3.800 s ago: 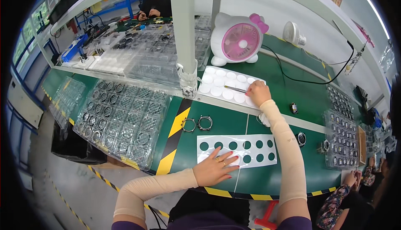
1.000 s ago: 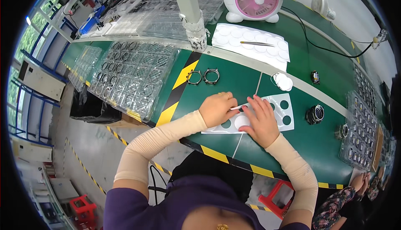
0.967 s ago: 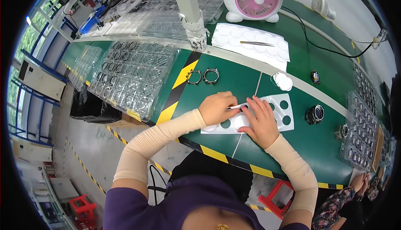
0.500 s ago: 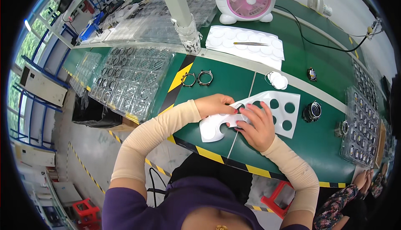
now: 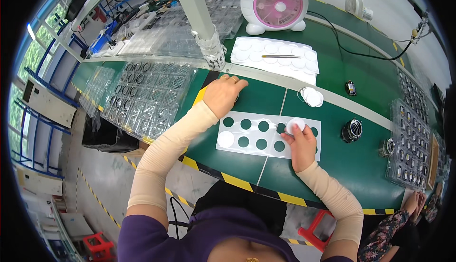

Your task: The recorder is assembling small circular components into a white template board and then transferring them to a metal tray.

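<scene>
My right hand (image 5: 302, 149) pinches a white round sticker (image 5: 295, 125) between thumb and fingers, above the right part of a white sticker sheet (image 5: 252, 134). That sheet lies flat on the green bench, with two rows of round holes. One round sticker (image 5: 226, 140) is still in the sheet at its lower left corner. Beyond the sheet's left end, my left hand (image 5: 222, 95) reaches down to the bench with curled fingers. It covers the place of two metal watch-case rings, and what its fingers hold is hidden.
Clear trays of rings (image 5: 147, 95) stand left, a tray of watch parts (image 5: 411, 148) right. Stacked rings (image 5: 351, 130) and loose white discs (image 5: 312, 97) lie nearer. Tweezers (image 5: 281, 56) rest on white sheets behind the rail, before a pink-white fan (image 5: 278, 5). Another person's hands (image 5: 415, 202) are lower right.
Both hands have let go of the sheet, which now lies flat. My left hand has moved up and left onto the rings. My right hand now holds up a white round sticker.
</scene>
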Demonstrator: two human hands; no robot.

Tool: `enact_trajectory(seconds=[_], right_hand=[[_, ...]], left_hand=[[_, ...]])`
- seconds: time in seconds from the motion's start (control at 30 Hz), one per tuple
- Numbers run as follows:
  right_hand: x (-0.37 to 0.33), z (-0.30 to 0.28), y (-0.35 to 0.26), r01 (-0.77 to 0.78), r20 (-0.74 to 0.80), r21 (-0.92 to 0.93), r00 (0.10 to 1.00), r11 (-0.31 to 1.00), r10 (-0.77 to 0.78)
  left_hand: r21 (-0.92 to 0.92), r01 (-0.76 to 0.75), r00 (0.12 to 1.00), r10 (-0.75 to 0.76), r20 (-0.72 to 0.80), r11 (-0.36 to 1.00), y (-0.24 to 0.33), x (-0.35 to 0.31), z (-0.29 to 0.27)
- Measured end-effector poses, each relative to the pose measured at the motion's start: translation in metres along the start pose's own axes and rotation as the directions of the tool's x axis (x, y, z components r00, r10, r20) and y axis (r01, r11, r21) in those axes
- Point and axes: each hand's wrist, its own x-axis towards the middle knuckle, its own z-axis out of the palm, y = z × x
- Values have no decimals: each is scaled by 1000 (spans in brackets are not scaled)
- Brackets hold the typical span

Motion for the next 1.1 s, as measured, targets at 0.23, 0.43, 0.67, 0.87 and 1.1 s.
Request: enact_trajectory(seconds=[0.23, 0.43, 0.67, 0.87, 1.1], right_hand=[[1, 2, 3, 59, -63, 230, 997, 971, -45], [-1, 1, 5, 87, -16, 165, 996, 982, -86], [-8, 2, 2, 117, 43, 47, 992, 992, -119], [7, 5, -17, 380, -54, -275, 911, 883, -409], [52, 24, -38, 244, -63, -31, 967, 969, -246]], left_hand=[[122, 27, 996, -36, 76, 992, -34, -8, 25], [-4, 199, 980, -199, -23, 980, -17, 14, 13], [-656, 753, 657, -32, 753, 38, 31, 34, 19], [-399, 625, 704, 263, 660, -670, 55, 22, 63], [-201, 423, 817, 276, 507, -884, 56, 21, 67]])
